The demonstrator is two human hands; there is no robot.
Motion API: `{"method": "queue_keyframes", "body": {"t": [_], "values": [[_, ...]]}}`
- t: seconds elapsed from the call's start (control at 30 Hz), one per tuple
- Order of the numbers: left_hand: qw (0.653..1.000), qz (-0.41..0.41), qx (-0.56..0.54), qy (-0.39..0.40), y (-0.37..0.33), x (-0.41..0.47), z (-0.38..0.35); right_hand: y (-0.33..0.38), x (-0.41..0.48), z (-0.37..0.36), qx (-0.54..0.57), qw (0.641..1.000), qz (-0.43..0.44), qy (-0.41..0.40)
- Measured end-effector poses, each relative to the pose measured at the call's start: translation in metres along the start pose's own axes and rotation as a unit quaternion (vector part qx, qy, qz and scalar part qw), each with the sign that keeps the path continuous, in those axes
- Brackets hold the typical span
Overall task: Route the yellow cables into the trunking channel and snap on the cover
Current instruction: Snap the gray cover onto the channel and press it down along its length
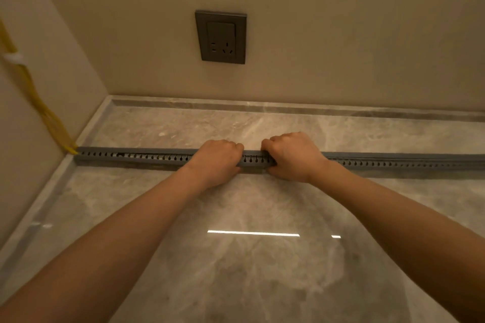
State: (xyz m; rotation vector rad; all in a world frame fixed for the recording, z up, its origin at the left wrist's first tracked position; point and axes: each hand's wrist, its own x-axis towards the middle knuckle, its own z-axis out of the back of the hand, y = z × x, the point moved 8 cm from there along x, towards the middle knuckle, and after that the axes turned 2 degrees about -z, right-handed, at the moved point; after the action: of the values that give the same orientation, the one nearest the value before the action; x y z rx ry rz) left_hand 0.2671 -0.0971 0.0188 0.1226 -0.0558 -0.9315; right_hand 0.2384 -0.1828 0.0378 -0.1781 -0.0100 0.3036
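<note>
Across the frame I've got a glossy grey marble floor [262, 257], meeting a beige back wall [341, 34] at a low stone skirting [262, 107]. A long grey slotted trunking channel [147, 157] lies flat on the floor. It runs parallel to the back wall but well apart from it, from the left wall's foot out past the right edge. Both bare forearms reach in from below. The left hand [217, 160] and right hand [294, 156] sit close together on the channel near mid-frame, a short slotted stretch showing between them. Left fingers are curled over the channel's top and clamp it. Right fingers are hooked over the far top edge, thumb on the near side, also gripping it. A dark grey wall socket [221, 37] sits on the back wall above the hands. The yellow cables [39, 102] drop down the left wall as a bundle and end at the channel's left end, bound higher up by a white tie [13, 58]. Inside the channel I can't tell where they lie.
</note>
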Motion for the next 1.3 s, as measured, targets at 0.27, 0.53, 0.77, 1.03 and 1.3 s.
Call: {"method": "queue_keyframes", "body": {"t": [0.27, 0.53, 0.77, 1.03, 1.3], "values": [[1.0, 0.004, 0.005, 0.002, 0.001, 0.0, 0.001, -0.001, 0.001, 0.0, 0.014, 1.0, 0.008, -0.008], [1.0, -0.018, 0.017, 0.0, -0.001, 0.001, 0.001, -0.003, 0.0, -0.001, 0.025, 0.999, 0.012, -0.018], [0.999, -0.028, 0.012, -0.009, -0.002, -0.001, 0.0, -0.019, -0.026, -0.007, 0.086, 0.995, 0.005, -0.057], [0.999, -0.029, 0.016, -0.025, -0.003, -0.004, -0.001, -0.061, -0.061, -0.013, 0.033, 0.997, -0.058, -0.045], [0.999, -0.027, 0.033, -0.019, -0.004, -0.006, -0.002, -0.057, -0.06, -0.016, -0.031, 0.998, -0.049, -0.032]]}}
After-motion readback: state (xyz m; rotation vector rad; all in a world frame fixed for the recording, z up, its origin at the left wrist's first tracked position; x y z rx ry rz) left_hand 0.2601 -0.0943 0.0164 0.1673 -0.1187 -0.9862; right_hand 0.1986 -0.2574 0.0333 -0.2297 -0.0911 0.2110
